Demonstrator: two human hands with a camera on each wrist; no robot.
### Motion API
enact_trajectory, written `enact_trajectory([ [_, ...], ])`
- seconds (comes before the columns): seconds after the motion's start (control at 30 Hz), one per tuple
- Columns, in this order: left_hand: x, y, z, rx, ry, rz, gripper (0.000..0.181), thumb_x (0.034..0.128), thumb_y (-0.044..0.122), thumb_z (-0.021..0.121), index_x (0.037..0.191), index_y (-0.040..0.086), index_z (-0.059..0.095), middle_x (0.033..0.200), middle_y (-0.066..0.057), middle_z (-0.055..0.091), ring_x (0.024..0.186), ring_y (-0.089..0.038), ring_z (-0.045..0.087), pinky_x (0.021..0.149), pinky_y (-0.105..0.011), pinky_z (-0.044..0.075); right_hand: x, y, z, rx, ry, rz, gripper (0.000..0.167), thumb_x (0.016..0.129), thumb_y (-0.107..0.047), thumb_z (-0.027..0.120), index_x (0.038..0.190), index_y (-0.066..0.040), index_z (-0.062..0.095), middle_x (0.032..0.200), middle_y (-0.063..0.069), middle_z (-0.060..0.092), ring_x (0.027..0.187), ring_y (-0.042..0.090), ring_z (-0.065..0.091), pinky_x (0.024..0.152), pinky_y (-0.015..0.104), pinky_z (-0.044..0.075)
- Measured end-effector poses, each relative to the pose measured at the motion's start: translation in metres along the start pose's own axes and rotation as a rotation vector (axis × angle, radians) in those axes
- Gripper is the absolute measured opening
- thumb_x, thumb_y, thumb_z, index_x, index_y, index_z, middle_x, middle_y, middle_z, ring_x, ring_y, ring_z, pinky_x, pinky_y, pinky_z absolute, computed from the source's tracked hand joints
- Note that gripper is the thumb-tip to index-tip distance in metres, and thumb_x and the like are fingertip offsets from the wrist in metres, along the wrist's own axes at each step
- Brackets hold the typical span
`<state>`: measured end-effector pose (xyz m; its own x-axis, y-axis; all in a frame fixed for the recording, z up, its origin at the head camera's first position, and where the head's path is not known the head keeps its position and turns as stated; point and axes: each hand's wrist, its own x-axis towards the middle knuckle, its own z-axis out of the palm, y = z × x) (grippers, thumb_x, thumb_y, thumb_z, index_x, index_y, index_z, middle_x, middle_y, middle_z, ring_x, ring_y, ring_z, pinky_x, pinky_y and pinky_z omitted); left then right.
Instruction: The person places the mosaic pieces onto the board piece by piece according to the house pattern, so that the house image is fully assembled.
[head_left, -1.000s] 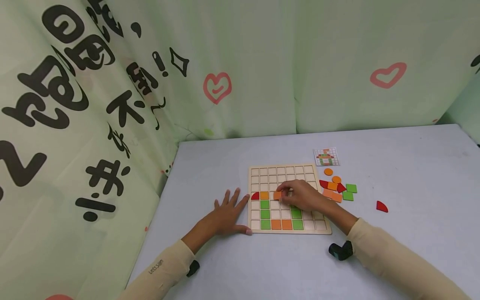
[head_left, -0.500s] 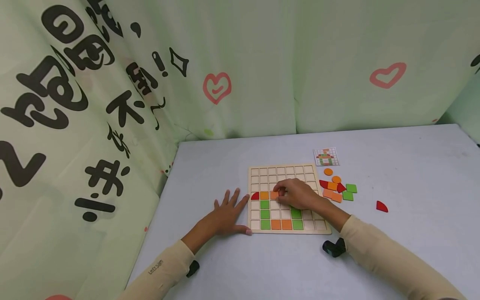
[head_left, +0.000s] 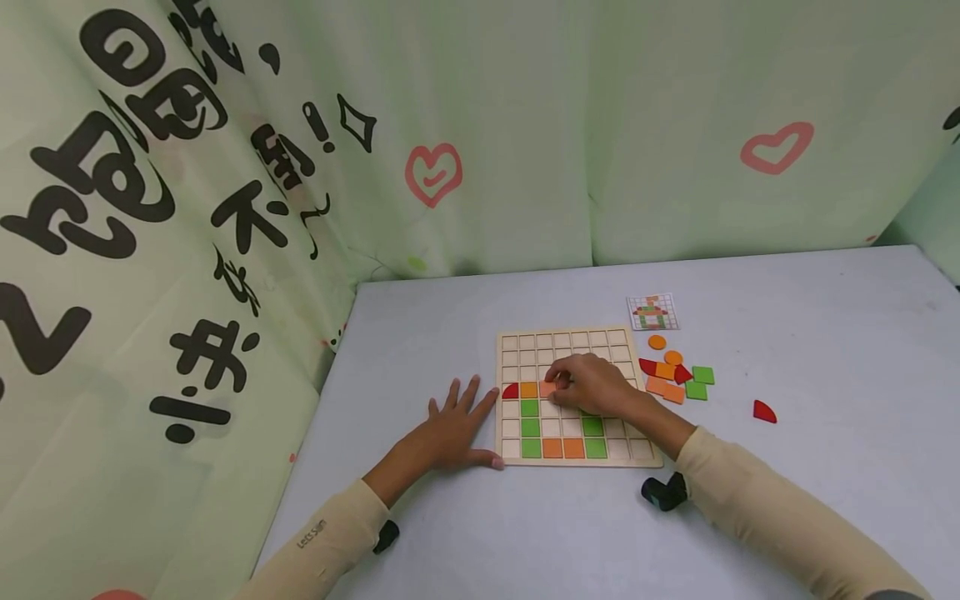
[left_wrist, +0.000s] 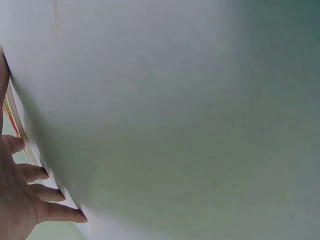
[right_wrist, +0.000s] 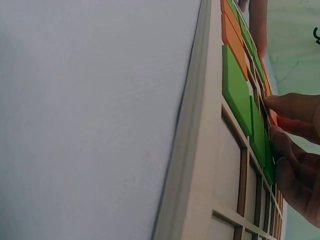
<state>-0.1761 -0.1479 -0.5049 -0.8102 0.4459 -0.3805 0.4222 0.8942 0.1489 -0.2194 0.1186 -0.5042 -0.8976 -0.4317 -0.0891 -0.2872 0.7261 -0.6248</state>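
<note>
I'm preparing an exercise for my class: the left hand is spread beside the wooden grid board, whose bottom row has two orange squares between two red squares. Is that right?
Not quite: in the head view, the two orange squares sit between two green squares, not red ones. The rest stands.

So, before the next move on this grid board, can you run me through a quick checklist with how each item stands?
1. Grid board flat on the table: ok.
2. Left hand at the board's left edge, fingers spread: ok.
3. Right hand fingers on the orange square: ok.
4. Orange square fully seated in its cell: cannot tell, the fingers partly cover it.
5. Pattern card face up and uncovered: ok, it lies beyond the board's far right corner.
6. Loose pieces all gathered together: not ok, one red quarter-circle lies apart to the right.
</note>
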Motion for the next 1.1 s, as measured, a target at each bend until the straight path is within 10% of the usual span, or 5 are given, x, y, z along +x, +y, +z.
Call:
enact_trajectory([
  [0.83,0.000,0.000,-0.001,-0.032,0.000,-0.008,0.112,0.0764,0.076,0.067,0.162,0.024,0.017,0.170,-0.014,0.009,0.154,-0.047,0.008,0.110,-0.075,0.023,-0.011,0.012,-0.008,0.073,-0.043,-0.047,0.032,0.088,-0.023,0.078,0.117,-0.011,0.073,0.089,-0.006,0.066,0.083,0.013,0.056,0.074,0.029,0.046],
  [1.1,0.000,0.000,0.000,-0.049,0.003,-0.005,0.112,0.0758,0.074,0.069,0.162,0.025,0.018,0.170,-0.013,0.009,0.154,-0.047,0.007,0.111,-0.075,0.022,-0.037,0.037,-0.023,0.143,-0.037,-0.045,0.028,0.093,-0.019,0.071,0.120,-0.011,0.071,0.097,-0.004,0.067,0.061,0.010,0.051,0.057,0.022,0.044],
])
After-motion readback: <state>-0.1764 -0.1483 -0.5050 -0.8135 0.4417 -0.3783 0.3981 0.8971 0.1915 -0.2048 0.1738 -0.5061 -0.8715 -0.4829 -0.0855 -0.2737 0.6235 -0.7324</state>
